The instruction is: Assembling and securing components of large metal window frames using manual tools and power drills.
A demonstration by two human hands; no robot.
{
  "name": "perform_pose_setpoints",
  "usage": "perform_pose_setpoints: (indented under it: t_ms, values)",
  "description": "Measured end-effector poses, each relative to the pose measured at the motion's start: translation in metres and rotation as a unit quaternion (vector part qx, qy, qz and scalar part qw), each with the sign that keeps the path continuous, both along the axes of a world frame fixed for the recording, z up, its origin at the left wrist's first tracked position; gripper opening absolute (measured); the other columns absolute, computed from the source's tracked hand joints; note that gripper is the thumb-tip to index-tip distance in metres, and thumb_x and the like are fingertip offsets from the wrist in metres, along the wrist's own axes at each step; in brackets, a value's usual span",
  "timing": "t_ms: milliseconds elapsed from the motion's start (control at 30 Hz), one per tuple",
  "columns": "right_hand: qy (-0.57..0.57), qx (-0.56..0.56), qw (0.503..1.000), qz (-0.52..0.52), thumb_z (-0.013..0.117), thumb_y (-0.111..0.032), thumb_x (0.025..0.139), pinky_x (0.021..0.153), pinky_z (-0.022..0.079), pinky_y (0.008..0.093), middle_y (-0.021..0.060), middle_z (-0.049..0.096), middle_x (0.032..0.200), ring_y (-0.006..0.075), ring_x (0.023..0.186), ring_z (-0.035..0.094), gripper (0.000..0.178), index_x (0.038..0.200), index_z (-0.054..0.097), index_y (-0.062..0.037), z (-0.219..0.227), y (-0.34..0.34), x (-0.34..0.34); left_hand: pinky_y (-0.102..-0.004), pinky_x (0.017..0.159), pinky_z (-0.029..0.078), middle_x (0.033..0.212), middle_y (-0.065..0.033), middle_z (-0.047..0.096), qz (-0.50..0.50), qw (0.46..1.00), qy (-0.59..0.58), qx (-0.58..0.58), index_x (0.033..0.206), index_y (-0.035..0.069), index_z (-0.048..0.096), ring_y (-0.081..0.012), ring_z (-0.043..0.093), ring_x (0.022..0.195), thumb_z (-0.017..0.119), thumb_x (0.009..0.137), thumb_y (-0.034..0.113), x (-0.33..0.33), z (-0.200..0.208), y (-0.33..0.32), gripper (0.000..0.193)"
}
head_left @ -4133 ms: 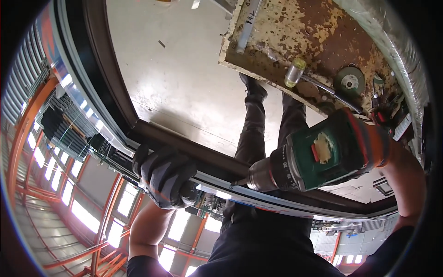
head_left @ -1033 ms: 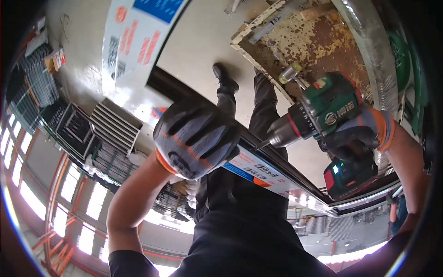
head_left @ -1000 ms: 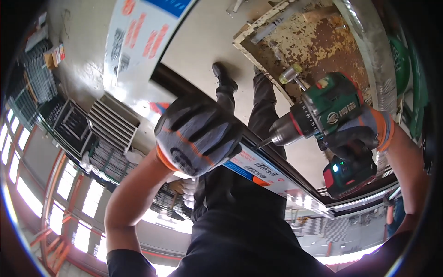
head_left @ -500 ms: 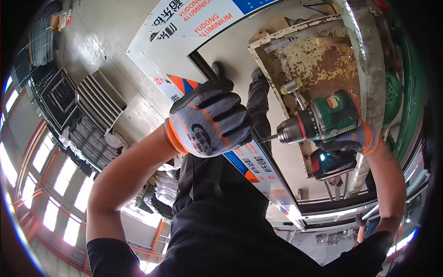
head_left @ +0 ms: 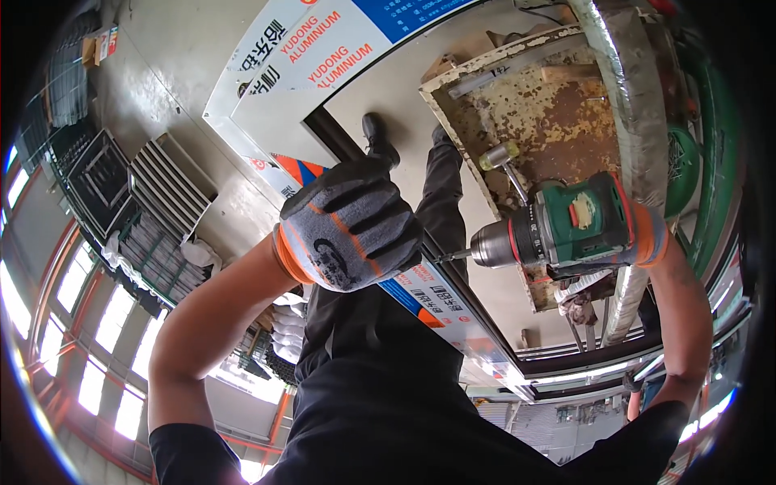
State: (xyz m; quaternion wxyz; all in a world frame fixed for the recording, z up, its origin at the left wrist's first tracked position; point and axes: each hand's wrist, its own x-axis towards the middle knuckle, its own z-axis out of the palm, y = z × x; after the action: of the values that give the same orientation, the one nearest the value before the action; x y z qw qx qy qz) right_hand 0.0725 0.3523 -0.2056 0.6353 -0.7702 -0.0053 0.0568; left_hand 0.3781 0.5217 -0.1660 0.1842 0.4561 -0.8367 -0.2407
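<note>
My left hand (head_left: 352, 226), in a grey and black work glove with orange trim, is closed over one bar of an aluminium frame (head_left: 478, 330). Printed protective film covers the frame's flat face, and its inner edge is dark. My right hand (head_left: 644, 236), gloved alike, grips a green and black cordless drill (head_left: 578, 220). The drill lies nearly level, its chuck (head_left: 493, 244) pointing left. Its bit (head_left: 454, 256) reaches to the dark edge beside my left fingers; whether the tip touches is unclear. Anything under the left fingers is hidden.
Right of the frame stands a worn tray (head_left: 525, 121) with peeling paint, with a hammer (head_left: 505, 162) at its near edge. A wrapped bar (head_left: 622, 89) runs beyond it. Slatted panels (head_left: 170, 186) and stacked profiles stand at the left. Another person's leg (head_left: 440, 186) shows beyond the frame.
The drill has turned more level and its bit has shifted left and slightly down; its battery is now out of sight. My left hand and the frame sit further left in view.
</note>
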Motion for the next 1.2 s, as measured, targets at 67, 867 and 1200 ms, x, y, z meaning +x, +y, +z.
perform_pose_setpoints:
  t_ms: [67,867,1200]
  values:
    - [-0.086,-0.057,0.994,0.029,0.083,-0.021,0.074,0.1,0.044,0.0413,0.0094,0.063,0.124,0.0262,0.112,0.061,0.063,0.129,0.058,-0.0068,-0.017,0.002,0.01,-0.0374,0.077,0.053,0.075,-0.0049,0.054,-0.014,0.999,-0.044,0.017,0.076,0.008,0.061,-0.0233,0.06,0.075,0.069,0.058,0.023,0.006,0.004,0.003,0.025]
    - [0.187,0.235,0.947,-0.109,0.082,-0.026,0.074,0.1,0.041,0.0451,0.0069,0.062,0.126,0.0238,0.114,0.059,0.056,0.125,0.063,-0.0115,-0.016,0.009,-0.015,-0.0436,0.085,0.053,0.086,-0.0004,0.064,-0.029,0.997,-0.078,-0.008,0.084,0.019,0.07,-0.0226,0.065,0.084,0.072,0.061,0.033,0.008,0.0,0.009,0.027]
    - [-0.096,-0.157,0.982,0.048,0.079,-0.023,0.072,0.091,0.049,0.0401,0.01,0.064,0.124,0.0265,0.105,0.065,0.049,0.118,0.067,-0.0171,0.005,-0.006,-0.002,-0.0404,0.085,0.054,0.08,-0.0054,0.058,-0.008,1.0,-0.023,0.0,0.082,0.007,0.065,-0.0244,0.062,0.08,0.069,0.059,0.025,0.006,0.003,0.003,0.029]
